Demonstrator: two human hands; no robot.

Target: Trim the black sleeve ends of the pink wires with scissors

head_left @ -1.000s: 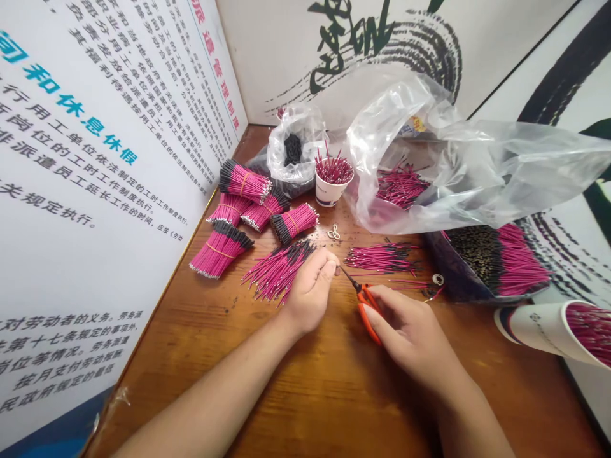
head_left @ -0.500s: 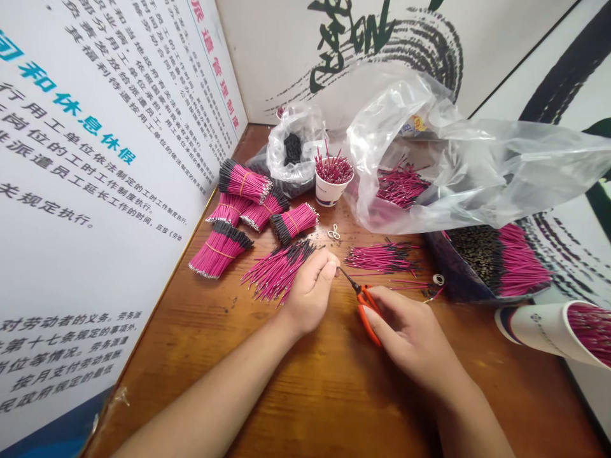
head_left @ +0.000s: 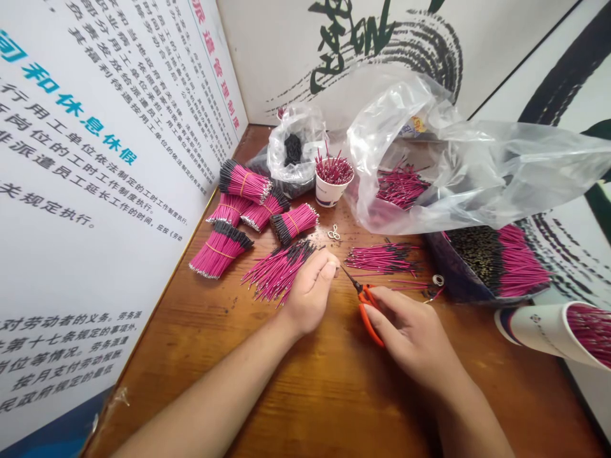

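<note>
Two hands busy here: left hand point(head_left: 310, 294) curled over loose pink wires point(head_left: 277, 272), grip unclear; right hand point(head_left: 410, 337) firmly holding orange snips point(head_left: 367, 310).

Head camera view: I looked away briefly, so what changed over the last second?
The right hand eased the orange-handled scissors slightly rightward, their tips moving away from the left hand. Nothing was taken or let go. The left hand stayed on the loose pink wires; banded bundles and plastic bags unchanged.

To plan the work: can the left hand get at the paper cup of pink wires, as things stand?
Probably yes: the left hand rests on loose wires, and nothing tall stands between it and the paper cup.
</note>
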